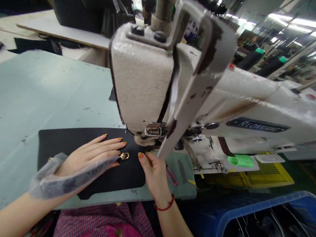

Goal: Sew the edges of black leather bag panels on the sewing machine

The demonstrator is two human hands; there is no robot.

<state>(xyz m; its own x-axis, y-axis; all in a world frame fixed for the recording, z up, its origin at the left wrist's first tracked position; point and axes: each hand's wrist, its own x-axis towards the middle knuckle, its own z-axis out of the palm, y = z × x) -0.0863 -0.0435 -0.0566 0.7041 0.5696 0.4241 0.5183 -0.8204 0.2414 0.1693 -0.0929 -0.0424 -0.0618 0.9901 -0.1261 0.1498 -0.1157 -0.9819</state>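
Note:
A black leather-like panel (pixel 59 138) lies flat on the pale green table, its far right part beneath the head of a sewing machine (pixel 141 77). My left hand (pixel 90 155) rests flat on the panel, fingers stretched towards a gold metal clasp (pixel 124 156) fixed in it. Clear plastic film (pixel 75 181) wraps round that hand and wrist. At the panel's right edge, my right hand (pixel 155 170) pinches it, thumb on top and the other fingers curled, partly hidden. The needle and presser foot are mostly hidden behind the machine head.
Pink-handled snips (pixel 171 175) lie right of my right hand. A blue bin (pixel 221 217) with dark pieces stands at lower right, near a yellow crate (pixel 267 176). A green spool (pixel 241 160) sits under the machine arm. Black bags (pixel 76 8) stand on the table behind.

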